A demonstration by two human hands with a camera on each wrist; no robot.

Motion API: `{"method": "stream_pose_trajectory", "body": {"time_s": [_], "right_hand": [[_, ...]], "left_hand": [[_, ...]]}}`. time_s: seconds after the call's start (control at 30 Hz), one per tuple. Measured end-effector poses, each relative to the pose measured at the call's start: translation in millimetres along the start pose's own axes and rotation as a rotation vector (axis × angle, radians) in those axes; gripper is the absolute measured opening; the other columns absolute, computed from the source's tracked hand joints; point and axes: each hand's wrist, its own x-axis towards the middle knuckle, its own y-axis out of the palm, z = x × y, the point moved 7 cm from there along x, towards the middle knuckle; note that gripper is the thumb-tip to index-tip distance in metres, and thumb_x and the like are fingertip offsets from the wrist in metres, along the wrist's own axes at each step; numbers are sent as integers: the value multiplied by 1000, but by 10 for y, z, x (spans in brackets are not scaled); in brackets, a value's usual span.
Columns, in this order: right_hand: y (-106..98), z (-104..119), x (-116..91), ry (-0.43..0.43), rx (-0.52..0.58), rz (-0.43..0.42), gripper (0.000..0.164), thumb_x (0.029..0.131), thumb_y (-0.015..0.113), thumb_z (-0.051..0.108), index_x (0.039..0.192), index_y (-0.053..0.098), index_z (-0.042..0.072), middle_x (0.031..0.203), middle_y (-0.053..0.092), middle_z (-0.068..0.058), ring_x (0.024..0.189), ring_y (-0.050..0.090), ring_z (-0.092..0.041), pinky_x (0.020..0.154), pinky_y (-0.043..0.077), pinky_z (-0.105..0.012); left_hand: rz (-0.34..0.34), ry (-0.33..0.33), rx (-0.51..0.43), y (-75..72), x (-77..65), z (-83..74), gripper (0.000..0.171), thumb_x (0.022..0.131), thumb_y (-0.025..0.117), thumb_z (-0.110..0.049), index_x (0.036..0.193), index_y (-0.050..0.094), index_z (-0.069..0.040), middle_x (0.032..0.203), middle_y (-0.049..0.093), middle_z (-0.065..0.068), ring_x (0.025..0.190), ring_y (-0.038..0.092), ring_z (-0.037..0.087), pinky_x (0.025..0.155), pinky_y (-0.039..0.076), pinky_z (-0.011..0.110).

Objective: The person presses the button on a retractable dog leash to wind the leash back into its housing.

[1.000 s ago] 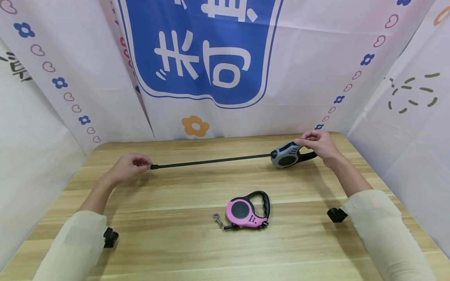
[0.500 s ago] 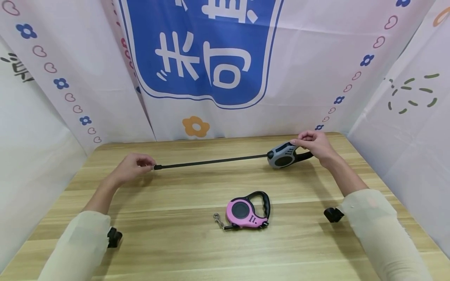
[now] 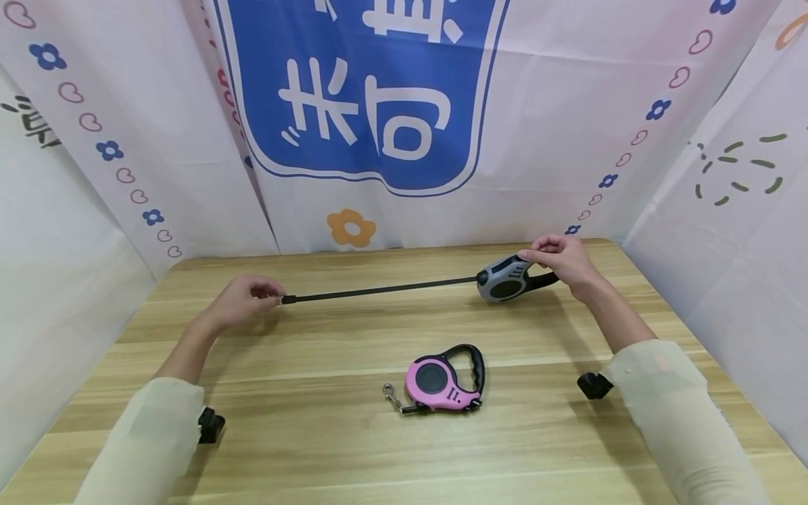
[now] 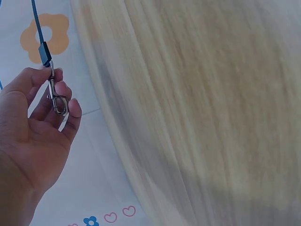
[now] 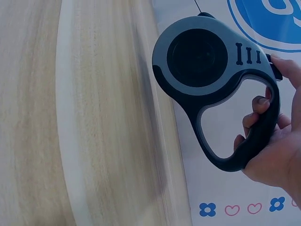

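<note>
A grey and black retractable dog leash (image 3: 505, 280) is held above the back of the table by my right hand (image 3: 562, 261). In the right wrist view that hand's fingers (image 5: 257, 104) curl round the black handle (image 5: 268, 122), with the thumb at the button by the top. A black strap (image 3: 385, 289) runs taut leftward from the casing to my left hand (image 3: 243, 301). There the left hand pinches the metal snap hook (image 4: 57, 100) at the strap's end, the hook lying against the fingers. A pink retractable leash (image 3: 435, 382) lies on the table, apart from both hands.
The pink leash's own snap hook (image 3: 391, 397) rests on the wooden table (image 3: 315, 449) to its left. White printed cloth (image 3: 189, 140) hangs behind the table and along both sides. Black wrist devices (image 3: 595, 386) sit under the sleeves.
Both hands have moved slightly toward each other, and the strap between them has shortened while staying taut. The pink leash has not moved.
</note>
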Motion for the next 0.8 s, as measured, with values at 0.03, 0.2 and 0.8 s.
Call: {"method": "stream_pose_trajectory", "body": {"time_s": [0.03, 0.2, 0.8], "right_hand": [[2, 1, -1, 1, -3, -1, 10, 96, 73, 13, 90, 65, 15, 77, 59, 15, 79, 51, -8, 73, 45, -21], [22, 16, 0, 4, -12, 0, 10, 96, 73, 14, 91, 65, 13, 77, 59, 14, 81, 51, -9, 74, 45, -22], [61, 24, 0, -7, 19, 10, 11, 96, 74, 14, 89, 65, 15, 76, 58, 14, 78, 50, -9, 74, 44, -24]], "left_hand": [[1, 2, 0, 8, 5, -2, 14, 95, 66, 4, 106, 73, 7, 100, 72, 17, 85, 59, 10, 74, 51, 22], [8, -1, 10, 35, 29, -22, 14, 95, 66, 3, 107, 73, 6, 99, 72, 15, 86, 59, 11, 74, 51, 22], [21, 27, -26, 95, 112, -103, 12, 97, 66, 2, 106, 73, 6, 93, 70, 13, 79, 56, 12, 67, 49, 24]]}}
